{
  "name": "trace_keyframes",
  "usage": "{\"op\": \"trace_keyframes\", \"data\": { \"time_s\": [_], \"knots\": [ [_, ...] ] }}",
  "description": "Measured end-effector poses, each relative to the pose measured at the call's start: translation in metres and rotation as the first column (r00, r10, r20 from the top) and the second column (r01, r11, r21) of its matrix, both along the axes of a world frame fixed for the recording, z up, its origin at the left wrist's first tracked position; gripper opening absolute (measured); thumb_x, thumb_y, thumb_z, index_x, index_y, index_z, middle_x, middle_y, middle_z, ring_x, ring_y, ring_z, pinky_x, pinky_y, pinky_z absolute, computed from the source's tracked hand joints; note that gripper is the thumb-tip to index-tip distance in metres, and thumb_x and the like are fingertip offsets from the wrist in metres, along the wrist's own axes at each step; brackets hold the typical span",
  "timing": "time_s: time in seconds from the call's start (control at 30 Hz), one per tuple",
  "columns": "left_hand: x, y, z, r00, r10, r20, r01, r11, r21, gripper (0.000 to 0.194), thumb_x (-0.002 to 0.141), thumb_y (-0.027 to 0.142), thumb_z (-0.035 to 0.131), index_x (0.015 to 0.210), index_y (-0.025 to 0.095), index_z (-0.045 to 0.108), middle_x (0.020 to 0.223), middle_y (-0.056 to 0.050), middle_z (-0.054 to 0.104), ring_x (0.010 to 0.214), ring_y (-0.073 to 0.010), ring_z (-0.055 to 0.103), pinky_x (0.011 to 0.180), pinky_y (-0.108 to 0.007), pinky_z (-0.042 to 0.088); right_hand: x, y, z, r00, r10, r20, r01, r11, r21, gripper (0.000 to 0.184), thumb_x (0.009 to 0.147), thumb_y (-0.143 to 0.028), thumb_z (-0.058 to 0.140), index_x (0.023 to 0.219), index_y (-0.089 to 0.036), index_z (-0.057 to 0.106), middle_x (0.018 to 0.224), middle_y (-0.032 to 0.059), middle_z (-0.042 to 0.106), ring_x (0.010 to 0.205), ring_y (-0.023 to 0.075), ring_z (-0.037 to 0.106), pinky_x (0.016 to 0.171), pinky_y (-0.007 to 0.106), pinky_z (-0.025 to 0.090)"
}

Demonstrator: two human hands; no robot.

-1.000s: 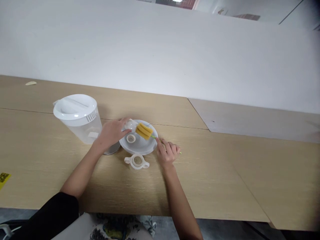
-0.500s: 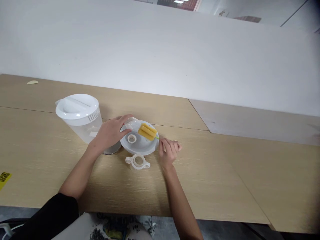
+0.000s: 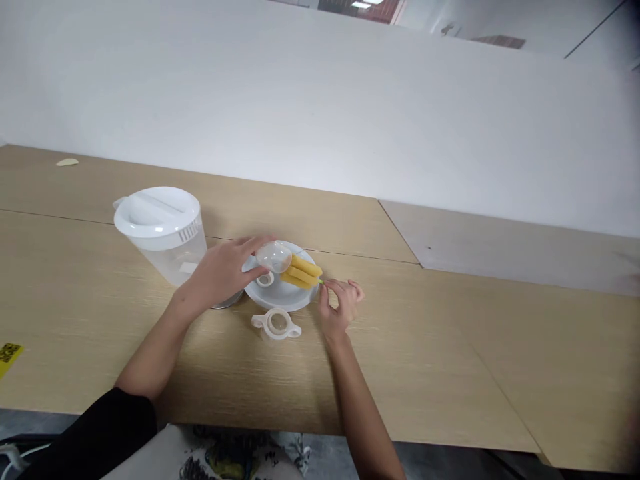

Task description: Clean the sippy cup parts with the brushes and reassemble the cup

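Note:
My left hand (image 3: pixel 225 270) is closed around a clear rounded plastic bottle (image 3: pixel 275 256), tilted over the white plate (image 3: pixel 285 301). My right hand (image 3: pixel 340 303) pinches the thin green handle of a yellow sponge brush (image 3: pixel 303 273) at the plate's right edge. The brush head points left and meets the bottle; whether its tip is inside cannot be made out. A small white ring (image 3: pixel 265 278) lies on the plate. In front of the plate stands a white two-handled collar piece (image 3: pixel 277 324) with a round opening.
A clear pitcher with a white lid (image 3: pixel 159 217) stands left of the plate. Part of a grey round disc (image 3: pixel 231 300) shows beneath my left wrist. A white wall (image 3: pixel 320 100) rises behind the table, and a yellow label (image 3: pixel 9 357) is at the left.
The bottle in my left hand has turned and moved right against the sponge head. The sponge brush has shifted slightly right, and more of its separate yellow strips show.

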State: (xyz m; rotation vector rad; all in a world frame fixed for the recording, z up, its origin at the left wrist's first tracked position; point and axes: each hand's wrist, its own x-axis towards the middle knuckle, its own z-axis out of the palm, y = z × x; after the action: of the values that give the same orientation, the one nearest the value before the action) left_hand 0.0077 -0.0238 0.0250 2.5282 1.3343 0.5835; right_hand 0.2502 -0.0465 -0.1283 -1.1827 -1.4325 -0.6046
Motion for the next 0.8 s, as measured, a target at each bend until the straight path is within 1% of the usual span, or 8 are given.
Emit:
{"op": "trace_keyframes", "data": {
  "time_s": [0.1, 0.2, 0.33, 0.47, 0.57, 0.67, 0.8],
  "knots": [
    [0.002, -0.004, 0.003, 1.000, -0.015, -0.012, 0.015, 1.000, -0.019, 0.047, 0.091, 0.042, 0.049, 0.136, 0.031, 0.044, 0.125, -0.002, 0.061, 0.105, -0.0219, 0.060, 0.087, -0.033, 0.047, 0.000, 0.000, 0.000, 1.000, -0.014, 0.011, 0.014, 1.000, -0.011, 0.004, 0.087, -0.017, 0.056, 0.085, -0.021, 0.056, 0.075, -0.0003, 0.066, 0.069, 0.0137, 0.064, 0.086, 0.040, 0.045],
    [0.002, -0.005, 0.004, 1.000, -0.003, -0.018, 0.002, 0.999, -0.037, 0.047, 0.091, 0.042, 0.048, 0.137, 0.031, 0.044, 0.126, -0.002, 0.060, 0.108, -0.0228, 0.059, 0.089, -0.034, 0.046, 0.000, -0.001, 0.000, 1.000, 0.010, 0.001, -0.010, 1.000, 0.005, 0.006, 0.086, -0.015, 0.057, 0.086, -0.021, 0.056, 0.076, 0.0001, 0.067, 0.069, 0.0139, 0.064, 0.086, 0.041, 0.045],
    [0.002, -0.004, 0.002, 1.000, 0.011, -0.022, -0.011, 1.000, -0.007, 0.047, 0.092, 0.044, 0.047, 0.137, 0.031, 0.043, 0.131, -0.001, 0.057, 0.111, -0.0232, 0.058, 0.094, -0.035, 0.045, -0.001, -0.001, 0.000, 0.999, 0.038, 0.007, -0.038, 0.999, 0.021, 0.009, 0.085, -0.013, 0.058, 0.088, -0.021, 0.057, 0.076, -0.0003, 0.067, 0.069, 0.0137, 0.064, 0.086, 0.041, 0.046],
    [0.001, -0.004, 0.004, 0.998, 0.034, -0.053, -0.035, 0.999, -0.006, 0.046, 0.093, 0.045, 0.045, 0.137, 0.031, 0.042, 0.129, -0.002, 0.058, 0.108, -0.0228, 0.060, 0.090, -0.034, 0.046, 0.000, 0.000, -0.003, 0.998, 0.058, 0.005, -0.059, 0.998, 0.024, 0.010, 0.085, -0.013, 0.058, 0.089, -0.022, 0.058, 0.077, -0.0008, 0.066, 0.070, 0.0135, 0.064, 0.087, 0.040, 0.045],
    [-0.002, -0.001, 0.004, 0.991, 0.077, -0.107, -0.078, 0.997, -0.003, 0.046, 0.093, 0.043, 0.046, 0.137, 0.031, 0.042, 0.126, -0.003, 0.060, 0.105, -0.0235, 0.061, 0.088, -0.034, 0.047, 0.001, 0.001, -0.005, 0.996, 0.085, -0.028, -0.084, 0.995, 0.045, 0.014, 0.083, -0.011, 0.060, 0.091, -0.022, 0.058, 0.078, -0.0008, 0.066, 0.070, 0.0134, 0.063, 0.086, 0.039, 0.045],
    [-0.009, 0.009, -0.004, 0.970, 0.118, -0.215, -0.127, 0.991, -0.030, 0.042, 0.090, 0.033, 0.050, 0.132, 0.029, 0.047, 0.123, -0.005, 0.061, 0.105, -0.0258, 0.061, 0.085, -0.035, 0.048, 0.002, 0.001, -0.006, 0.997, 0.068, -0.040, -0.065, 0.996, 0.056, 0.016, 0.081, -0.010, 0.062, 0.092, -0.022, 0.059, 0.077, -0.0004, 0.066, 0.069, 0.0138, 0.062, 0.083, 0.039, 0.047],
    [-0.016, 0.026, -0.022, 0.905, 0.147, -0.398, -0.194, 0.977, -0.082, 0.037, 0.082, 0.015, 0.052, 0.119, 0.021, 0.057, 0.116, -0.011, 0.062, 0.101, -0.0274, 0.062, 0.078, -0.034, 0.049, 0.002, 0.001, -0.005, 0.999, 0.027, -0.025, -0.026, 0.999, 0.042, 0.012, 0.083, -0.013, 0.061, 0.091, -0.021, 0.059, 0.076, 0.0005, 0.066, 0.069, 0.0149, 0.064, 0.080, 0.039, 0.049]
  ]
}}
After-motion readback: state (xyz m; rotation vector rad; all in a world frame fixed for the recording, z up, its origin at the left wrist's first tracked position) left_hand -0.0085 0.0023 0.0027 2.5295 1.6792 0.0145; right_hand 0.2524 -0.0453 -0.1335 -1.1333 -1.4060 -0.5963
